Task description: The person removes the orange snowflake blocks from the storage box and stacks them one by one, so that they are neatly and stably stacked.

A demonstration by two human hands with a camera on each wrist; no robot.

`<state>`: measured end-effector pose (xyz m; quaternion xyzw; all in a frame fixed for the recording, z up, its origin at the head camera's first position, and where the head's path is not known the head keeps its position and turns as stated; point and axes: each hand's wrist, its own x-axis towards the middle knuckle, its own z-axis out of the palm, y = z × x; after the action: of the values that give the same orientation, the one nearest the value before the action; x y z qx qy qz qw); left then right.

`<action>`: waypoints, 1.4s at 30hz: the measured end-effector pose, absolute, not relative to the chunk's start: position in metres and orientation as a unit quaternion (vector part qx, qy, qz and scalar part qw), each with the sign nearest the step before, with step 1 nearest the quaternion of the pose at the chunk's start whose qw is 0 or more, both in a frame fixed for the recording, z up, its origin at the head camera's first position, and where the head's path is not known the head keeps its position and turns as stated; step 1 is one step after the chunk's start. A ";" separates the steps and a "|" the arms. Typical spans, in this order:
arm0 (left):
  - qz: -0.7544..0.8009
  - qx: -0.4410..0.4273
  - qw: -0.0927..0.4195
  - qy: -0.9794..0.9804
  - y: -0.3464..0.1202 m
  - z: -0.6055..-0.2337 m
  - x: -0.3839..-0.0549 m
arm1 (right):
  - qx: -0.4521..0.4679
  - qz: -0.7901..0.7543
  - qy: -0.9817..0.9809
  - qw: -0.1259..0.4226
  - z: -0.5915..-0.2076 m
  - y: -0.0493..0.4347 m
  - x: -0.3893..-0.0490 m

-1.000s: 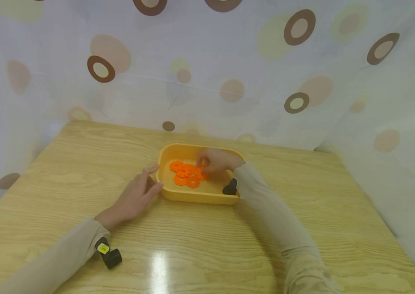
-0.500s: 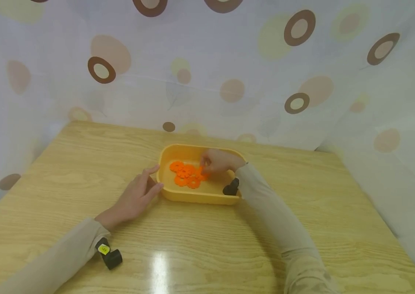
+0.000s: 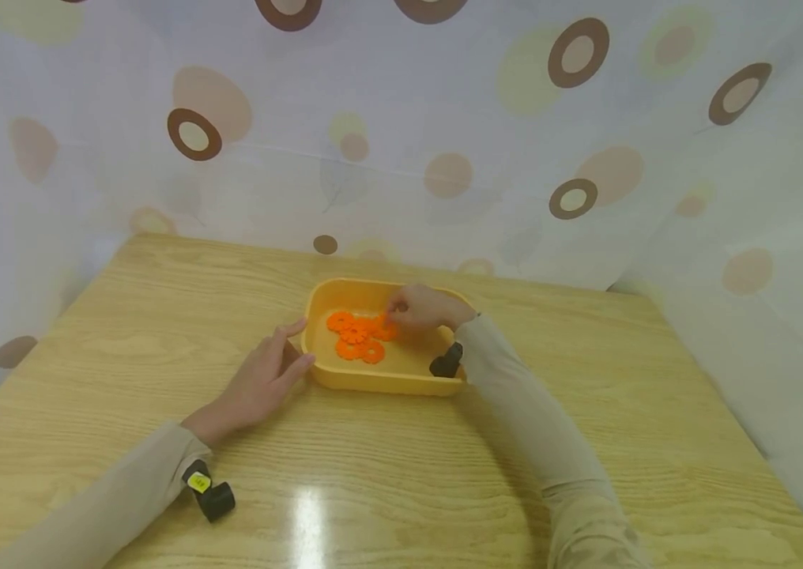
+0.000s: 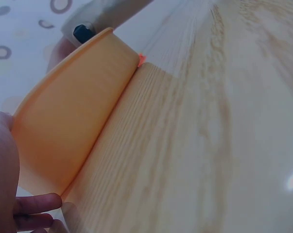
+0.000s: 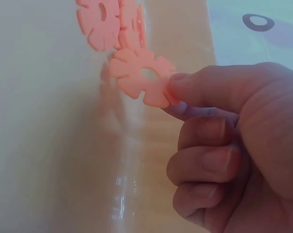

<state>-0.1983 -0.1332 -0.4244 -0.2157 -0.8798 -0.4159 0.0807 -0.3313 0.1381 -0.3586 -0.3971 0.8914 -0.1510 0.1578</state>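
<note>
A yellow plastic bin [image 3: 387,382] stands on the wooden table, with several orange notched discs [image 3: 352,349] lying overlapped in its left half. Beside its left end is my left hand [image 3: 255,387], thumb and forefinger spread and touching the wall. The left wrist view shows other fingers [image 4: 39,204] low by the bin's bottom corner. My right hand [image 3: 421,307] reaches inside and pinches one orange notched disc [image 5: 131,80] between thumb and forefinger, its other fingers curled. Against that disc, more discs [image 5: 100,24] appear in the right wrist view; whether they are joined, I cannot tell.
The wooden table [image 3: 344,474] extends around the bin. Patterned curtain [image 3: 401,158] closes off the back and both sides. A black wrist camera [image 3: 209,491] hangs by the left sleeve, and another [image 3: 446,361] dips over the bin at the right sleeve.
The pinched disc and its neighbour at the right of the pile have shifted slightly toward the bin's far wall with my right hand. The left hand and bin stay put.
</note>
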 end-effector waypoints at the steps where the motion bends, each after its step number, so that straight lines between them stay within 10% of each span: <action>1: -0.416 -0.215 0.079 -0.880 -0.133 -0.425 -0.199 | -0.397 -0.151 0.891 0.157 -0.359 0.139 -0.332; 42: -0.415 -0.215 0.069 -0.881 -0.136 -0.427 -0.201 | -0.384 -0.193 0.891 0.148 -0.343 0.155 -0.336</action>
<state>-0.2005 -0.1362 -0.4266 -0.2152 -0.8815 -0.4146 0.0692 -0.3359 0.1549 -0.3430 -0.3839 0.8908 -0.1930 0.1480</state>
